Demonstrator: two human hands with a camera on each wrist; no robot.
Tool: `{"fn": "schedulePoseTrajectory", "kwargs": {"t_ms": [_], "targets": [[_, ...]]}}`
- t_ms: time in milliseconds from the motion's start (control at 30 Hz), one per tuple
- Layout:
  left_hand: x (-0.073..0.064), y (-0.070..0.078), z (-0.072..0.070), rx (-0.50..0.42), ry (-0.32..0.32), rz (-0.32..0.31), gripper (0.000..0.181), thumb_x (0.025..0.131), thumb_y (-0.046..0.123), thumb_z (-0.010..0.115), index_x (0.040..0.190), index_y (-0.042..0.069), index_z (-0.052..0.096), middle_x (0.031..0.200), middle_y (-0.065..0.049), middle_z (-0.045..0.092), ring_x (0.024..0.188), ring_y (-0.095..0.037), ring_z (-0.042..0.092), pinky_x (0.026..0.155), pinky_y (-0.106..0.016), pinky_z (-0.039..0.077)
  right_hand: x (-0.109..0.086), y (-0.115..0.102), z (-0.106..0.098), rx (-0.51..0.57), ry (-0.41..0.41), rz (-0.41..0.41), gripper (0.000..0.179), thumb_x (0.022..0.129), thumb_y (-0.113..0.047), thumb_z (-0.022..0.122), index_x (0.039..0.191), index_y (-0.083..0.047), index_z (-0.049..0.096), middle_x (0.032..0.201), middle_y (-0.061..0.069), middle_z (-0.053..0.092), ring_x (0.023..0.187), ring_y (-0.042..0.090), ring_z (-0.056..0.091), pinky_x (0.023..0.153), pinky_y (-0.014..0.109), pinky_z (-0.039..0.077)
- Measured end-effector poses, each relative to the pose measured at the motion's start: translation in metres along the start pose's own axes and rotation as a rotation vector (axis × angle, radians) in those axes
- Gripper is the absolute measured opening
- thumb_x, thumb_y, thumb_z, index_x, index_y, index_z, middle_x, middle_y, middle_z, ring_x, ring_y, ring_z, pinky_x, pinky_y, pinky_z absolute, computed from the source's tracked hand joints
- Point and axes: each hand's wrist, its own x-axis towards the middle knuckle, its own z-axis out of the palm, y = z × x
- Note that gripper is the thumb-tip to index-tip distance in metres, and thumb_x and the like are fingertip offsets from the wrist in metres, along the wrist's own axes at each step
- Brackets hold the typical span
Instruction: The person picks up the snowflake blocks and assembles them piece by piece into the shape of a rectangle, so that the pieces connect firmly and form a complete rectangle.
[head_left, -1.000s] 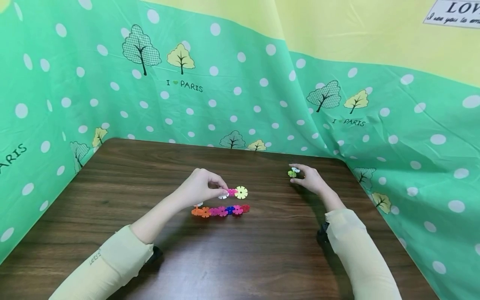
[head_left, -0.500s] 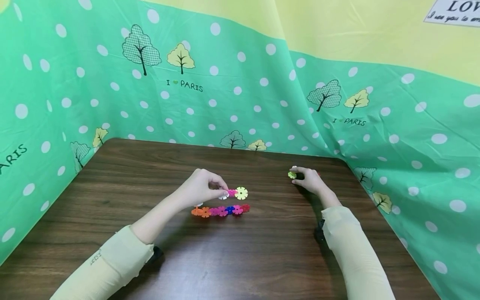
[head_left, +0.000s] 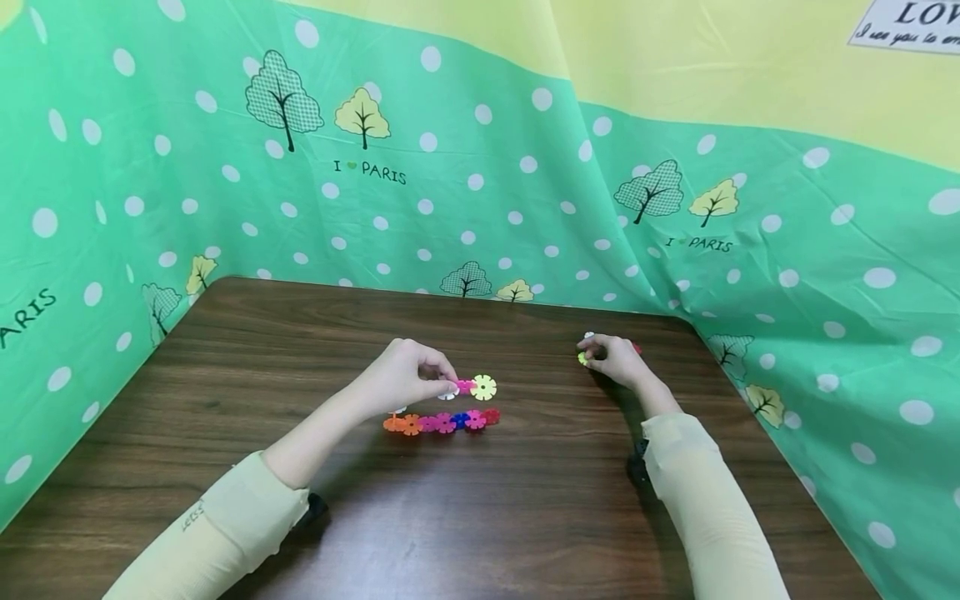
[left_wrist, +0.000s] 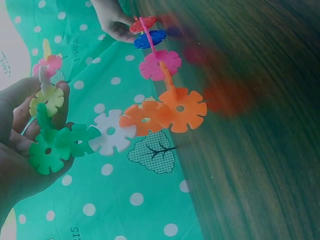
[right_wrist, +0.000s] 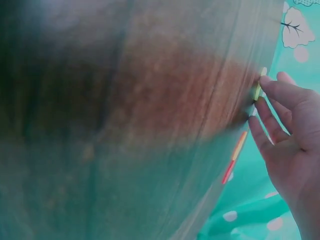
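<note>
My left hand (head_left: 405,371) holds up a chain of flower-shaped plastic discs (head_left: 444,422) above the table. In the left wrist view, green discs (left_wrist: 48,150) lie against the palm, joined to white, orange, pink, blue and red ones. A pale yellow disc (head_left: 483,387) and a pink one stick out past the fingertips. At the far right of the table, my right hand (head_left: 619,361) pinches a yellow-green disc (head_left: 582,358) between thumb and finger, low at the tabletop. The right wrist view shows that yellow-green disc (right_wrist: 259,86) edge-on at the fingertips.
A white disc (head_left: 588,335) lies just beyond the right fingers. Behind that hand a red disc (head_left: 636,348) is partly hidden; the right wrist view shows red and orange pieces (right_wrist: 234,159) flat there. Polka-dot cloth (head_left: 480,167) hangs around the brown table (head_left: 480,517).
My right hand has shifted slightly and its fingers have closed in on the yellow-green disc, drawing it a little nearer. The red disc has come into sight. The left hand stays still with the chain.
</note>
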Motion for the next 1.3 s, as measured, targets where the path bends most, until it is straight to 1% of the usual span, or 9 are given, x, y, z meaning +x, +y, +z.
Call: {"fn": "schedulePoseTrajectory", "kwargs": {"t_ms": [267,367,467,533,700,833,933,1067,1300], "targets": [[0.000,0.003,0.001,-0.003,-0.017,-0.033,0.004,0.082,0.021,0.073,0.082,0.017,0.073,0.073,0.013,0.068,0.062,-0.008,0.056,0.056,-0.023,0.047,-0.001,-0.001,-0.001,0.032,-0.001,-0.001,0.039,0.077,-0.002,0.075,0.114,0.002,0.062,0.098,0.018,0.065,0.088,0.029,0.062,0.080,0.043,0.049],[0.000,0.004,0.001,-0.011,-0.033,-0.040,0.004,0.083,0.020,0.072,0.081,0.017,0.070,0.074,0.013,0.068,0.054,-0.007,0.052,0.054,-0.024,0.047,-0.002,-0.003,-0.001,0.031,-0.020,0.000,0.039,0.076,-0.004,0.077,0.112,0.001,0.063,0.093,0.015,0.065,0.081,0.025,0.060,0.073,0.035,0.049],[0.001,0.005,0.001,-0.016,-0.042,-0.042,0.002,0.083,0.018,0.070,0.082,0.016,0.069,0.076,0.013,0.068,0.050,-0.006,0.050,0.054,-0.025,0.047,-0.002,-0.003,-0.002,0.030,-0.044,0.006,0.034,0.077,-0.006,0.077,0.109,-0.001,0.066,0.087,0.010,0.064,0.075,0.020,0.056,0.066,0.029,0.047],[0.001,0.006,0.001,-0.014,-0.033,-0.041,0.002,0.082,0.016,0.069,0.083,0.016,0.068,0.077,0.012,0.068,0.054,-0.005,0.054,0.057,-0.025,0.048,-0.003,-0.004,-0.002,0.028,-0.060,0.017,0.027,0.078,-0.008,0.076,0.104,-0.004,0.068,0.085,0.007,0.064,0.073,0.017,0.054,0.065,0.028,0.046],[0.003,0.006,0.000,0.019,0.001,-0.012,0.012,0.081,0.013,0.069,0.091,0.020,0.068,0.083,0.009,0.068,0.078,-0.007,0.062,0.071,-0.028,0.051,-0.005,-0.007,-0.002,0.029,-0.086,0.012,0.013,0.082,-0.012,0.074,0.094,-0.008,0.071,0.083,0.003,0.068,0.073,0.013,0.057,0.066,0.029,0.048],[0.003,0.006,-0.001,0.032,-0.005,-0.003,0.019,0.082,0.011,0.068,0.099,0.019,0.067,0.090,0.007,0.069,0.084,-0.011,0.062,0.076,-0.032,0.052,-0.007,-0.015,-0.003,0.037,-0.064,-0.020,0.010,0.081,-0.012,0.074,0.090,-0.009,0.072,0.080,0.001,0.069,0.071,0.013,0.058,0.065,0.027,0.048],[0.004,0.006,0.000,0.032,-0.014,-0.005,0.022,0.081,0.009,0.067,0.101,0.018,0.066,0.092,0.006,0.068,0.084,-0.011,0.060,0.074,-0.030,0.052,-0.007,-0.023,-0.003,0.041,-0.039,-0.051,0.008,0.080,-0.013,0.075,0.087,-0.010,0.072,0.078,0.000,0.069,0.070,0.010,0.058,0.063,0.024,0.048],[0.005,0.006,0.001,0.027,-0.014,-0.004,0.022,0.079,0.008,0.065,0.098,0.019,0.065,0.088,0.007,0.066,0.078,-0.011,0.057,0.068,-0.027,0.049,-0.007,-0.037,-0.005,0.057,-0.008,-0.082,0.007,0.079,-0.015,0.076,0.084,-0.013,0.072,0.078,-0.001,0.068,0.071,0.010,0.057,0.063,0.023,0.047],[0.005,0.006,0.002,0.024,0.001,0.004,0.016,0.080,0.012,0.068,0.092,0.021,0.065,0.082,0.008,0.063,0.074,-0.012,0.056,0.069,-0.026,0.049,-0.011,-0.068,-0.011,0.097,0.054,-0.107,0.007,0.081,-0.019,0.075,0.085,-0.016,0.071,0.081,-0.002,0.069,0.072,0.014,0.058,0.063,0.024,0.048]]}}
